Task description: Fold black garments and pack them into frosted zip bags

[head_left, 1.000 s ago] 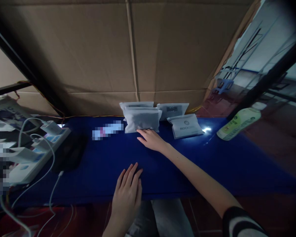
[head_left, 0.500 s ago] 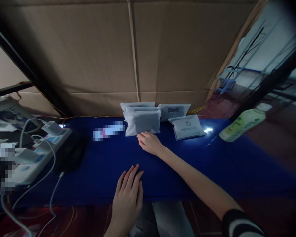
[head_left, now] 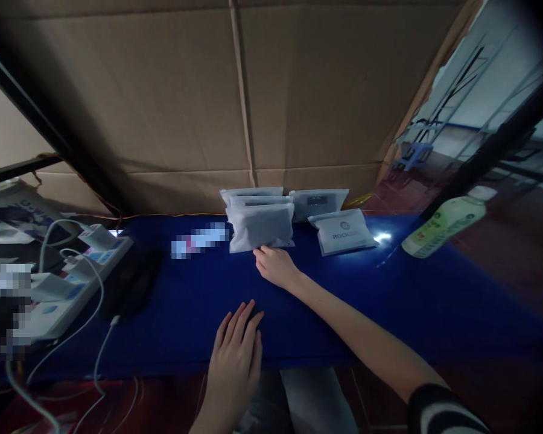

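My right hand (head_left: 276, 268), at the end of an arm with a black-and-white striped sleeve (head_left: 438, 410), rests on a dark blue table cover (head_left: 366, 307). Its fingers are loosely curled and grip nothing, and the fingertips (head_left: 259, 255) touch the lower edge of a frosted grey zip pouch (head_left: 260, 228). That pouch sits at the front of a small group, overlapping a second frosted pouch (head_left: 251, 194) behind it, with both set before a tall corrugated cardboard sheet (head_left: 163, 90). Just to their right are a third frosted pouch with a dark label (head_left: 319, 204) and, nearer me, a pale pouch printed with "ROCK" (head_left: 341, 234). My left hand (head_left: 234, 352) lies open and flat at the near edge of the cover, holding nothing and well apart from the pouches. Left of the pouches lies a pixelated object (head_left: 199, 240) that I cannot make out. Farther left, a black flat object (head_left: 131, 280) sits beside a white power strip (head_left: 72, 283) trailing white cables (head_left: 97, 355). At far right, a pale green plastic bottle (head_left: 443, 226) lies on its side.
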`<state>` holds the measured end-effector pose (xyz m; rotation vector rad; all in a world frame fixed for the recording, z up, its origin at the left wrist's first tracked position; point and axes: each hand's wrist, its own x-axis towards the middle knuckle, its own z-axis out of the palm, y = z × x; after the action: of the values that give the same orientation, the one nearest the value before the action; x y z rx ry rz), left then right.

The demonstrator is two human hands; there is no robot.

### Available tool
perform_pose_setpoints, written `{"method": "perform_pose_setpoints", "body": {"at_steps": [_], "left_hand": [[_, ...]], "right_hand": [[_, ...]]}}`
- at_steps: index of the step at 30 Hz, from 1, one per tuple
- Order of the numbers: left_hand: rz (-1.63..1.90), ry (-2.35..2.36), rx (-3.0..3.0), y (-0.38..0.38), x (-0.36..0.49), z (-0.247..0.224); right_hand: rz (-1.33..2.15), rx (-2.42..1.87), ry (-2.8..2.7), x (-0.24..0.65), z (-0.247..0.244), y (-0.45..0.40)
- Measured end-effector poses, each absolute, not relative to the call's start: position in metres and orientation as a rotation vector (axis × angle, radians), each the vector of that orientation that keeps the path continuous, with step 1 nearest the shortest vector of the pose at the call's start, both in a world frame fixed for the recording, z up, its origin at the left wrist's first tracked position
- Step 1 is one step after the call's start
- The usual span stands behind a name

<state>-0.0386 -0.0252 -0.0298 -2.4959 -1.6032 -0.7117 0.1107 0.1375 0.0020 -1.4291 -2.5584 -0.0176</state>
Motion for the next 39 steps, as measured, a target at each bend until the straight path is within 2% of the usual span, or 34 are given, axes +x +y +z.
{"method": "perform_pose_setpoints", "body": {"at_steps": [5,11,17,24,34,39], "left_hand": [[-0.554,-1.698,-2.763,-0.008,-0.050,0.004],[-0.287,-1.743,-2.793,0.061,-0.048,0.044],[-0.256,-1.772,-2.702,0.129,-0.022,0.029],[-0.393,-1.703,-2.731,0.147,-0.009,0.010],[-0.581,-1.519,-2.938,0.149,-0.023,0.004],[-0.599,-1.465,-2.976,0.150,-0.024,0.003]], "right_hand": [[0.007,-1.474,-2.571,0.110,0.002,0.135],[0.030,-1.460,-2.550,0.123,0.003,0.132],[0.042,-1.396,-2.525,0.146,0.000,0.134],[-0.019,-1.324,-2.467,0.177,-0.011,0.137],[-0.397,-1.721,-1.870,0.267,-0.002,0.151],[-0.481,-1.869,-1.870,0.269,-0.018,0.155]]}}
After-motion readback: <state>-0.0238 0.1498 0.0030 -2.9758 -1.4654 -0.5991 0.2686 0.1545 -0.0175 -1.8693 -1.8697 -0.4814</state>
